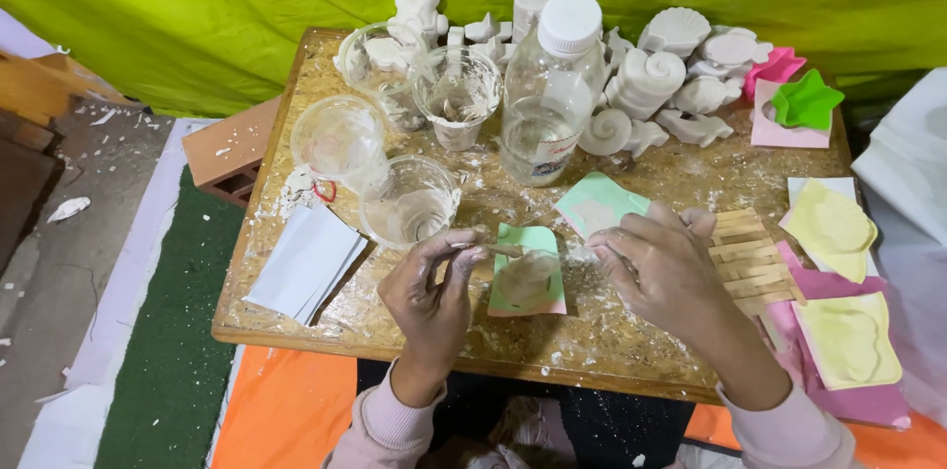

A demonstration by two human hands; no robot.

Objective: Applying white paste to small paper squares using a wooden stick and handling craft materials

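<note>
My left hand pinches a thin wooden stick whose tip reaches over a green silicone mould filled with pale plaster, lying on a pink card. My right hand rests on the chipboard table just right of that mould, fingers curled at its edge; whether it grips anything I cannot tell. A second light-green mould lies just behind my right hand. A pile of flat wooden sticks sits at my right wrist.
Several clear plastic cups and a clear bottle with a white cap stand at the back left. White plaster shell casts line the far edge. Yellow moulds on pink sheets lie right; white cards left.
</note>
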